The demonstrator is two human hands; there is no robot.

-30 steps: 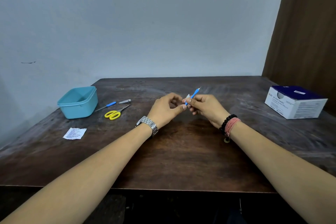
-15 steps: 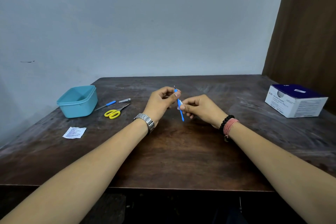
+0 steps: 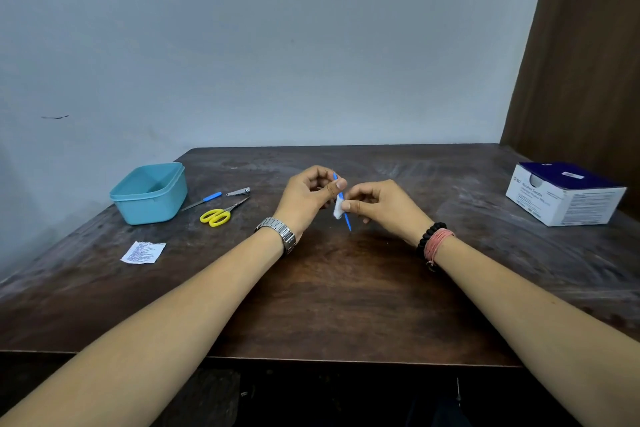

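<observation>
- Above the middle of the dark, scuffed wooden bench (image 3: 346, 288), two bare forearms reach in from the near edge and the hands meet, raised off the wood.
- Blue tool (image 3: 347, 222): a slim, straight plastic stick held in the air between the hands. Its long axis is steeply tilted, with the upper end up and slightly left and the lower tip down toward the bench, slightly right.
- Left hand (image 3: 308, 198): fingers curled, thumb and forefinger pinching the tool's upper part; a metal link watch (image 3: 281, 236) sits on the wrist.
- Right hand (image 3: 384, 208): fingers curled, thumb and forefinger pinching a small soft white pad (image 3: 337, 211) against the shaft, just below the left thumb; bead and cord bracelets (image 3: 434, 241) circle the wrist.
- Left part of the bench: a rounded-square teal plastic tub (image 3: 150, 192), a second blue-handled tool (image 3: 202, 201), a steel nail clipper (image 3: 239, 191), yellow-handled scissors (image 3: 221, 215) and a torn printed sachet (image 3: 143, 252).
- Far right: a white and navy cardboard box (image 3: 564, 194).
</observation>
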